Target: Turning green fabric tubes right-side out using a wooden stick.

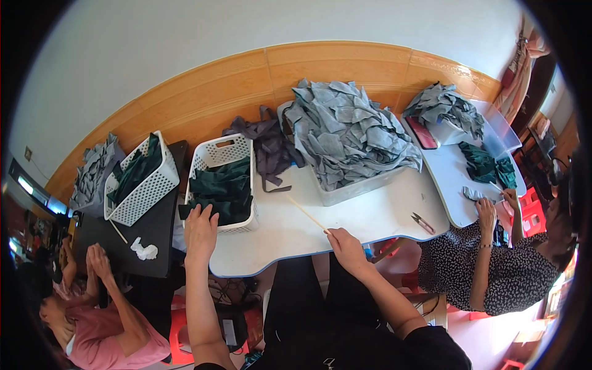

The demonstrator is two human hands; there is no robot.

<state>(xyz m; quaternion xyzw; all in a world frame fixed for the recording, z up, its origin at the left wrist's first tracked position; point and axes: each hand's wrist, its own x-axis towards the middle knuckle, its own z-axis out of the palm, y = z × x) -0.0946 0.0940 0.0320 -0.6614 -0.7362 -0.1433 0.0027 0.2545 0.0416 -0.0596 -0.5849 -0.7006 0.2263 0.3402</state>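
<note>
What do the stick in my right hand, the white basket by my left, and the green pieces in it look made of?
Stick: probably bamboo or wood, matte, from its pale tan colour. White basket: likely moulded plastic, smooth, given its even colour and regular holes. Green pieces: soft fabric, perhaps velvet or satin, as the folds show a slight sheen.

Left hand (pixel 201 231): fingers on dark green cloth (pixel 222 185) at the near left corner of a white basket (pixel 253 213); basket walls beyond and to the right of these fingertips.
Right hand (pixel 347 250): open strip of white table (pixel 277 240) left of its fingers as far as the basket; pale stick (pixel 305 213) slanting away from these fingers across it; dark cloth strips (pixel 269 145) beyond the stick's far tip. Directly ahead: grey bin (pixel 364 187), heaped. Rightward: open tabletop up to snips (pixel 423 222).
</note>
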